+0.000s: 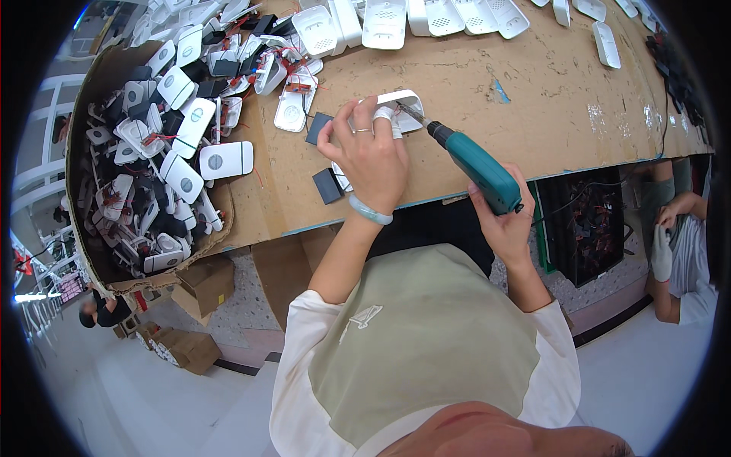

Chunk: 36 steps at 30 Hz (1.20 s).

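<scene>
A white plastic housing (412,100) lies on the cardboard-covered table in front of me. The fingers of my left hand (371,156) are bent over its near left side and steady it; one finger is wrapped in white tape. In my right hand (504,217) is a teal electric screwdriver (481,169), gripped at its rear end. Its bit slants left and reaches into the housing; the tip and any screw are too small to make out. Beside my left wrist are a dark grey block (328,186) and a partly hidden white piece (343,177).
Left of my hands, a big cardboard box (84,198) overflows with white housings, wires and dark blocks. Empty-looking white shells (384,24) line the table's far side. A black crate (586,228) stands below at right, near another person's hands (674,209). A cable crosses the right side.
</scene>
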Available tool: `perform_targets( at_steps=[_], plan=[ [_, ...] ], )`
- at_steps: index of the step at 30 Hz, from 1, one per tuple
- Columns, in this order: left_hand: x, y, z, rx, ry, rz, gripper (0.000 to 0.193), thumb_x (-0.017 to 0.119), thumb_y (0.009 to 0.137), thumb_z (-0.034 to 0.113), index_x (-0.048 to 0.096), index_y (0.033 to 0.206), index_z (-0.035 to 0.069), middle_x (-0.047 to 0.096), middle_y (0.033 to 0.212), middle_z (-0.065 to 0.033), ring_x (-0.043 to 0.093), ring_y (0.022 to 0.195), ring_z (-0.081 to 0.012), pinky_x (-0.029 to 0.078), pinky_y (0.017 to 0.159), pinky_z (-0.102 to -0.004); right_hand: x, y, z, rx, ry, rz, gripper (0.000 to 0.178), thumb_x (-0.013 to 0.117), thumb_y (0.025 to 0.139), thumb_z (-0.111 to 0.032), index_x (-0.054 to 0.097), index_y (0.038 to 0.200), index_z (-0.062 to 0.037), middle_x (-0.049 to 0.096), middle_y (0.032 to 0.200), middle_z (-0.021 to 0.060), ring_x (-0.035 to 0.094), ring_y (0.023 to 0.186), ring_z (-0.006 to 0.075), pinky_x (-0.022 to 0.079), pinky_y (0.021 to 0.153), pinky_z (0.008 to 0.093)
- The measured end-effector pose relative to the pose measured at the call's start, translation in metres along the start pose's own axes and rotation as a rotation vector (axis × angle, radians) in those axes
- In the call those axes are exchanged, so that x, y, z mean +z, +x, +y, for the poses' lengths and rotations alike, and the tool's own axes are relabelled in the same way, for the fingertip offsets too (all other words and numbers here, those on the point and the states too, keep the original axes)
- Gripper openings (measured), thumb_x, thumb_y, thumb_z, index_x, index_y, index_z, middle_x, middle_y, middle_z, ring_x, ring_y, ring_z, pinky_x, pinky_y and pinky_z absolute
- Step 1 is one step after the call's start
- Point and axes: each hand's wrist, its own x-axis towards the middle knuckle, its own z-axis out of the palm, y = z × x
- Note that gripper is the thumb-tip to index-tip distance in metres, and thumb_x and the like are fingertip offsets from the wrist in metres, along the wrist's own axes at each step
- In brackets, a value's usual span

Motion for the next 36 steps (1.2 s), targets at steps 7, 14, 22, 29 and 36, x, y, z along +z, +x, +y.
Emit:
perform_targets(
  at_steps=[7, 14, 22, 29, 36],
  plan=[
    [0.002, 0.000, -0.001, 0.020, -0.014, 0.012, 0.016, 0.069, 0.068, 0.003, 0.067, 0.083, 0.001, 0.061, 0.128, -0.0072, 0.050, 0.124, -0.0302, 0.028, 0.103, -0.0552, -0.003, -0.001, 0.002, -0.010, -0.045, -0.032, 0.019, 0.076, 0.084, -0.001, 0.065, 0.100, 0.0024, 0.063, 0.094, 0.0140, 0.062, 0.082, 0.0267, 0.050, 0.074, 0.0325],
    [0.001, 0.000, 0.000, 0.002, -0.008, 0.012, 0.017, 0.067, 0.073, 0.005, 0.070, 0.090, 0.003, 0.064, 0.125, -0.0050, 0.053, 0.121, -0.0292, 0.028, 0.104, -0.0529, -0.003, -0.002, -0.006, 0.025, 0.000, -0.002, 0.020, 0.077, 0.085, -0.002, 0.066, 0.101, 0.0025, 0.065, 0.097, 0.0141, 0.064, 0.086, 0.0261, 0.051, 0.078, 0.0322],
    [0.001, 0.000, -0.001, -0.001, -0.029, 0.021, 0.016, 0.067, 0.074, 0.005, 0.069, 0.089, 0.002, 0.065, 0.124, -0.0055, 0.052, 0.122, -0.0294, 0.028, 0.104, -0.0524, -0.004, -0.004, -0.005, 0.019, -0.006, 0.026, 0.022, 0.078, 0.084, -0.001, 0.067, 0.102, 0.0028, 0.067, 0.100, 0.0153, 0.065, 0.090, 0.0266, 0.052, 0.081, 0.0330],
    [0.000, 0.000, -0.001, -0.002, -0.018, 0.015, 0.015, 0.068, 0.075, 0.006, 0.069, 0.089, 0.002, 0.065, 0.124, -0.0050, 0.053, 0.122, -0.0291, 0.028, 0.104, -0.0522, -0.003, 0.000, -0.007, -0.045, -0.046, -0.010, 0.021, 0.077, 0.084, 0.000, 0.066, 0.102, 0.0032, 0.066, 0.099, 0.0153, 0.064, 0.088, 0.0268, 0.052, 0.080, 0.0327],
    [0.001, 0.000, -0.001, -0.009, -0.023, 0.018, 0.016, 0.068, 0.074, 0.006, 0.070, 0.090, 0.003, 0.065, 0.123, -0.0049, 0.053, 0.122, -0.0288, 0.029, 0.104, -0.0521, -0.005, 0.000, -0.006, -0.048, -0.074, -0.028, 0.021, 0.076, 0.083, 0.002, 0.064, 0.100, 0.0032, 0.063, 0.096, 0.0149, 0.063, 0.085, 0.0274, 0.051, 0.076, 0.0326]
  ],
)
